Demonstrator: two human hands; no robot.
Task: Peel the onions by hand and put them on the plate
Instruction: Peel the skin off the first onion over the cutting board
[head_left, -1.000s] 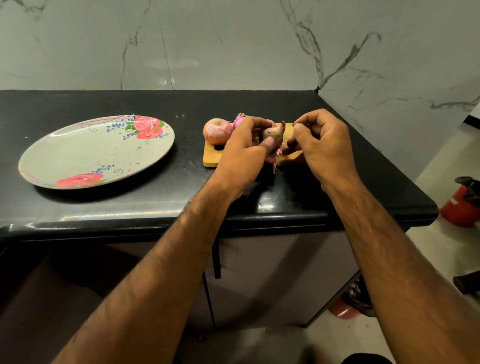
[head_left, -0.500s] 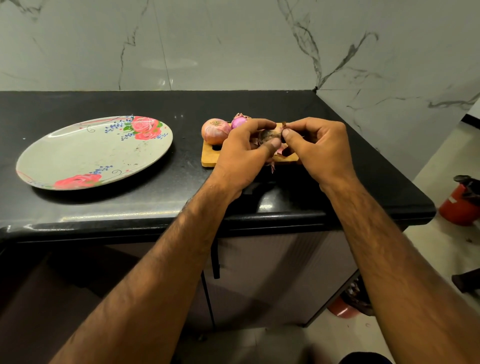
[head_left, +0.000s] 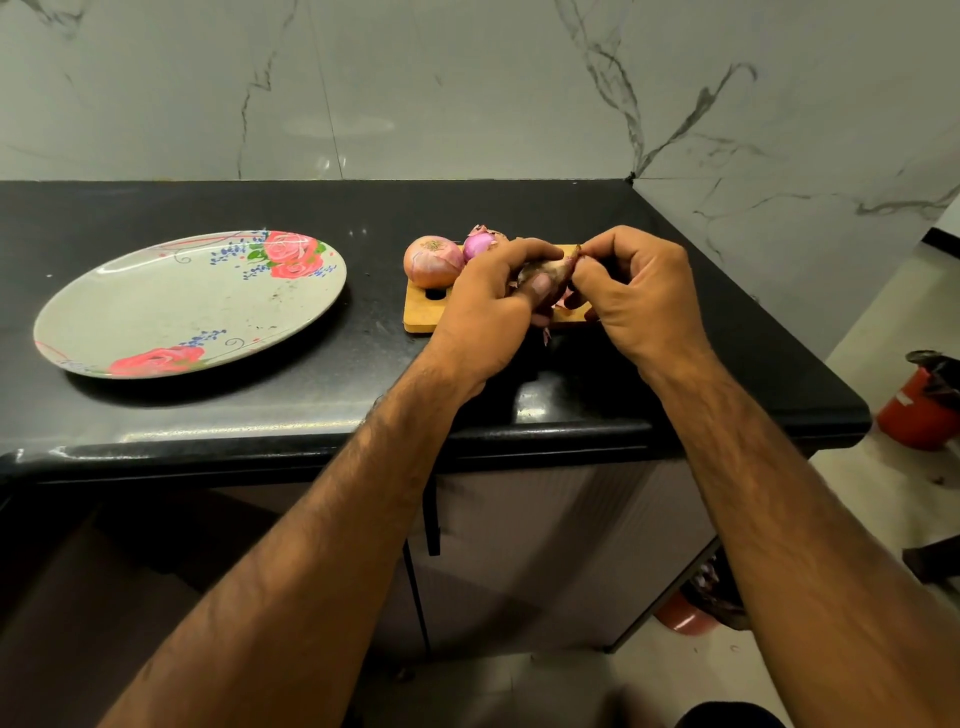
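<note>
Black countertop (head_left: 363, 332): floral plate (head_left: 156, 312) left, wooden board (head_left: 420, 312) right.

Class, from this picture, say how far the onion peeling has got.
Done: little; the plate holds no onion, though loose skin scraps lie on the board. In hand: the left hand grips a third onion while the right hand pinches skin at its tip. Left: the large onion in its skin, the small purple onion, then plating.

The wall (head_left: 467, 78) is covered in pale marble with dark veins, and a soft patch of light is seen on it. A shiny black counter (head_left: 208, 415) is set on grey cupboards (head_left: 545, 545) with a dark handle (head_left: 432, 519). A pale floor (head_left: 893, 312) and a red container (head_left: 914, 415) are seen at the right.
</note>
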